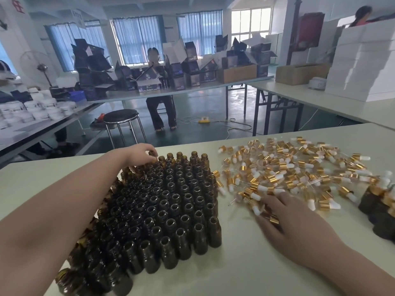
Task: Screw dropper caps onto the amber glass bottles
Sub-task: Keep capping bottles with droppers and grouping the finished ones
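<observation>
A dense block of open amber glass bottles stands upright on the pale table. My left hand reaches over to the block's far left corner, fingers curled round the neck of one amber bottle there. To the right lies a wide heap of gold dropper caps with white bulbs. My right hand rests palm down at the heap's near edge, its fingers over a gold dropper cap; whether it grips the cap is unclear.
Several capped dark bottles lie at the right edge. Beyond the table's far edge stand a black stool, other tables with boxes and white jars, and a seated person. Stacked white cartons rise at the right.
</observation>
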